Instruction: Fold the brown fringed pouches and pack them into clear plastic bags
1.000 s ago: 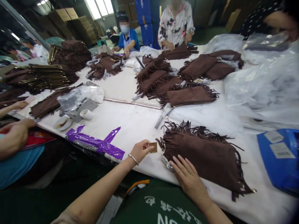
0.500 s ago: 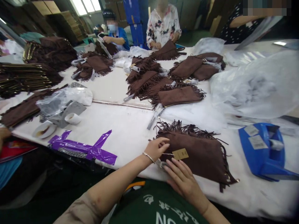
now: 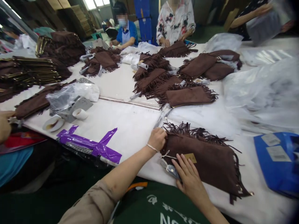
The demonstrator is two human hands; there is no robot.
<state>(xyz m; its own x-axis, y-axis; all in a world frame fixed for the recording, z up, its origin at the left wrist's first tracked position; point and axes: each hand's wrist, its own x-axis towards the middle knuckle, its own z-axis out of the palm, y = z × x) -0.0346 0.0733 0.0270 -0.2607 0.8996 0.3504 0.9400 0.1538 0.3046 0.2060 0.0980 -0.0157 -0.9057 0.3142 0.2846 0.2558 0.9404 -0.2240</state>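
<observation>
A dark brown fringed suede bag (image 3: 205,161) lies flat on the white-covered table (image 3: 130,130) right in front of me. My left hand (image 3: 157,139) is curled at the bag's fringed upper left corner. My right hand (image 3: 189,180) rests on the bag's lower edge with its fingers apart. A small tan card tag (image 3: 190,158) lies on the suede, and a thin string runs from it toward the bag's left end. Beside my right fingers sits a metal fitting in clear plastic (image 3: 169,169). My left fingers hide whatever is under them.
Further fringed bags (image 3: 189,96) lie in rows across the table. A blue plastic bag (image 3: 277,158) sits to the right, with clear plastic sheeting (image 3: 263,93) behind it. Purple tape (image 3: 91,146) marks the near edge. Co-workers stand around the table, and a person's hand (image 3: 4,126) enters at left.
The tan tag has gone from my left hand to lying on the bag, with its string showing. My left hand has moved up to the fringed corner, and the view has shifted slightly.
</observation>
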